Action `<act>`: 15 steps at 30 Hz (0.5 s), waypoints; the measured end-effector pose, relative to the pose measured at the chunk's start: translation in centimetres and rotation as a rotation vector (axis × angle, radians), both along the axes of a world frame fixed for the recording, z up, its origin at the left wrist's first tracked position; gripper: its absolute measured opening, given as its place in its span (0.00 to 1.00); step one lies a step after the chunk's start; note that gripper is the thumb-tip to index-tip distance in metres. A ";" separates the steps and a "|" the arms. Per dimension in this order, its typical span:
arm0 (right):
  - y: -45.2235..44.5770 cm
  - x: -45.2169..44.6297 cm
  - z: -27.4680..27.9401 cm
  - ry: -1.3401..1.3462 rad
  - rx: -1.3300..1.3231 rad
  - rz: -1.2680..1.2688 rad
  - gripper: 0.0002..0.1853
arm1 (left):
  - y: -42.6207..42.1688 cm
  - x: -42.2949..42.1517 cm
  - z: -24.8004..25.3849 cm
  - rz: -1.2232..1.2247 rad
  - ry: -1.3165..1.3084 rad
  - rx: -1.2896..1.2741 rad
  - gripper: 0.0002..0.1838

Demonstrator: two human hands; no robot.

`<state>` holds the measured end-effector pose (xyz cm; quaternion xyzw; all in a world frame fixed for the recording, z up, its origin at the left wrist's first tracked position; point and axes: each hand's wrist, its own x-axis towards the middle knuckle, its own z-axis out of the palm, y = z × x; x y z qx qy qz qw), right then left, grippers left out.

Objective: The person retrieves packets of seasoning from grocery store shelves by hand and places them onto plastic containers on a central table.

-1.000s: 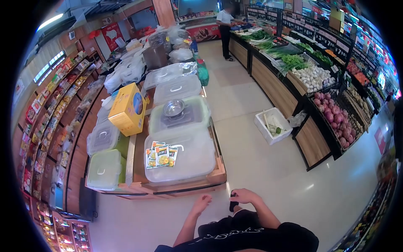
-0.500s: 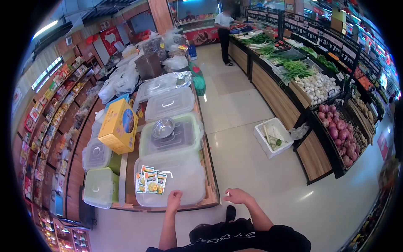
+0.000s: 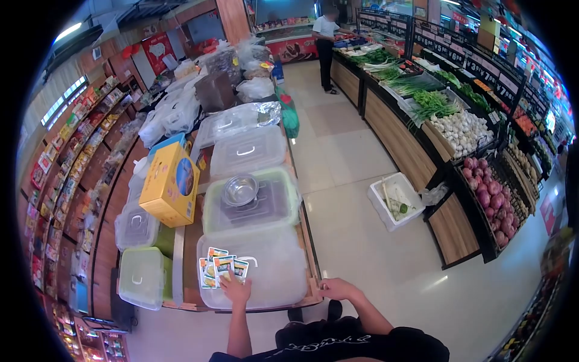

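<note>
Several small printed packets [image 3: 208,273] lie in an overlapping bunch on the clear lid [image 3: 277,274] of the nearest bin. My left hand [image 3: 235,289] is over the lower edge of the bunch, its fingers spread on the front packet [image 3: 224,264]. By the bin's right corner, at the wooden edge of the counter, is my right hand [image 3: 333,288], its fingers curled; whether anything small is inside cannot be made out. A metal bowl [image 3: 240,189] rests on the lid of the bin behind.
A yellow box [image 3: 170,184] stands left of the bowl. More lidded bins [image 3: 142,277] line the counter's left side. On the floor to the right is a white foam box [image 3: 395,200], beside the vegetable stand [image 3: 452,232]. A person [image 3: 325,48] stands farther back.
My left hand has moved forward and left onto the packets, its fingers opening out. My right hand has come to the counter's edge. The view has moved closer to the counter.
</note>
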<state>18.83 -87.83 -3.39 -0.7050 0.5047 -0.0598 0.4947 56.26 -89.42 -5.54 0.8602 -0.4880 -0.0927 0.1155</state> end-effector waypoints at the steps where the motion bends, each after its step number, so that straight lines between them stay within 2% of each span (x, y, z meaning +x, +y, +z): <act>1: -0.4 1.2 1.1 -0.014 0.023 0.026 0.26 | 0.1 0.3 -0.5 -0.015 -0.034 -0.059 0.48; 2: -0.8 2.5 1.7 -0.029 0.045 0.052 0.26 | 0.2 0.8 -1.0 -0.025 -0.045 -0.073 0.48; 5: -1.6 6.6 -0.2 -0.135 -0.118 0.076 0.25 | 0.4 1.5 -0.9 -0.048 -0.074 -0.118 0.46; 8: -2.7 11.0 -1.5 -0.176 -0.161 0.103 0.26 | 0.4 2.0 1.1 -0.059 -0.022 -0.073 0.46; 11: -4.0 15.0 0.1 -0.209 -0.121 0.195 0.25 | 0.3 2.7 1.9 -0.069 0.003 -0.056 0.46; 15: -5.2 20.1 0.4 -0.196 -0.122 0.182 0.27 | 0.0 4.2 3.4 -0.075 0.013 -0.056 0.48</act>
